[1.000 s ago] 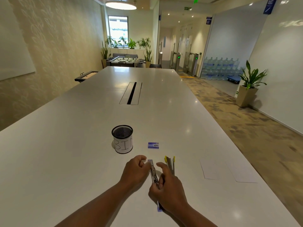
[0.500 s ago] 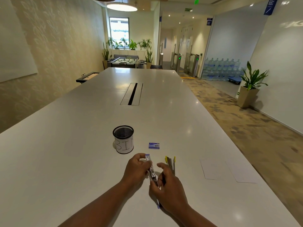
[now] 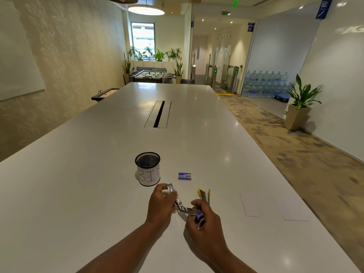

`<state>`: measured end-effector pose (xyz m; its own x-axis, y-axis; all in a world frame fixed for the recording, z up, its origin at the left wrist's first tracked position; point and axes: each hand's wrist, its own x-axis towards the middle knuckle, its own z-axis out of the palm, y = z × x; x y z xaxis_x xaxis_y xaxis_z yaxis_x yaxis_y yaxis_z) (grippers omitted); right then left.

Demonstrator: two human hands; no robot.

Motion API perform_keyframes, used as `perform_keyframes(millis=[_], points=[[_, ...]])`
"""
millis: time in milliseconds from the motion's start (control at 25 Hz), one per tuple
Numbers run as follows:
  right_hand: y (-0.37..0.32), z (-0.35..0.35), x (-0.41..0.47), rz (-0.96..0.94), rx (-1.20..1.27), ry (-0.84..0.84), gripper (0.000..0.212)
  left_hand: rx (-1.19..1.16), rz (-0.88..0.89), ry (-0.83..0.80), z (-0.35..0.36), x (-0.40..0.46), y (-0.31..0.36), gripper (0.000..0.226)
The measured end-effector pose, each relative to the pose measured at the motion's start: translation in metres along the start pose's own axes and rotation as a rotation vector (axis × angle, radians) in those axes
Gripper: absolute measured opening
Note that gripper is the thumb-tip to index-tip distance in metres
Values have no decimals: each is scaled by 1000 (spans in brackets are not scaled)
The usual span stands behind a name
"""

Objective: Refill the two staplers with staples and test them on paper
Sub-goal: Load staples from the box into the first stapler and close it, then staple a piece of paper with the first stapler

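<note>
A small purple and metal stapler is hinged open between both hands above the white table. My left hand grips its far arm, whose purple tip points up and away. My right hand pinches the near arm, by the purple end. A second stapler with yellow ends lies open on the table just behind my right hand. A small blue staple box lies farther back. Two white sheets of paper lie to the right.
A black mesh cup labelled BIN stands left of the staple box. A cable slot runs along the table's middle. The table's right edge borders a carpeted walkway with a potted plant.
The purple stapler was held nearly straight and closed; it now hinges open into a V, with my left hand lifting the far arm and my right hand drawing the near arm rightward.
</note>
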<state>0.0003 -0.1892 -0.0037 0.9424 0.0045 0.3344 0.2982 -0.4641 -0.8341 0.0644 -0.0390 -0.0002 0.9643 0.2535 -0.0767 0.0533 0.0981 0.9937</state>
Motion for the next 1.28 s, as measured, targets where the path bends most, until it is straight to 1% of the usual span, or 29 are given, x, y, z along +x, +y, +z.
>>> perform_keyframes(millis=[80,200,240,320,400,480,600,680,840,920,1000,1080,1160,1200,1280], points=[[1,2,2,-17,-2,-2,23,14,10,-71,0,-3,1,19],[6,5,5,-21,-39,-5,9,-4,-16,-193,-3,-9,5,22],[7,6,6,-15,-54,-12,9,-21,-30,-237,-4,-11,8,23],[7,8,7,-12,-103,-49,31,-45,-62,-307,-6,-14,12,26],[4,8,6,-37,-134,-97,45,-69,-97,-351,-9,-15,14,33],[4,8,6,-21,-105,-132,57,-82,-115,-381,-10,-16,14,31],[5,7,7,21,-59,-155,57,-75,-95,-435,-10,-18,13,17],[4,5,6,-5,-53,-176,54,-68,-93,-450,-10,-18,11,17],[-3,3,5,2,-28,-159,52,-43,-105,-481,-12,-13,11,21],[-3,3,5,27,-48,-151,63,2,-88,-505,-14,-13,11,22],[-3,3,5,27,-91,-157,68,59,-60,-519,-16,-12,11,36],[-4,3,6,27,-87,-150,64,81,-77,-478,-15,-13,9,55],[-3,2,8,36,-71,-135,55,73,-71,-451,-14,-13,5,73],[-3,3,9,33,-73,-139,45,66,-48,-437,-14,-13,4,73],[-4,4,8,16,-95,-165,27,43,-5,-397,-13,-12,2,65]])
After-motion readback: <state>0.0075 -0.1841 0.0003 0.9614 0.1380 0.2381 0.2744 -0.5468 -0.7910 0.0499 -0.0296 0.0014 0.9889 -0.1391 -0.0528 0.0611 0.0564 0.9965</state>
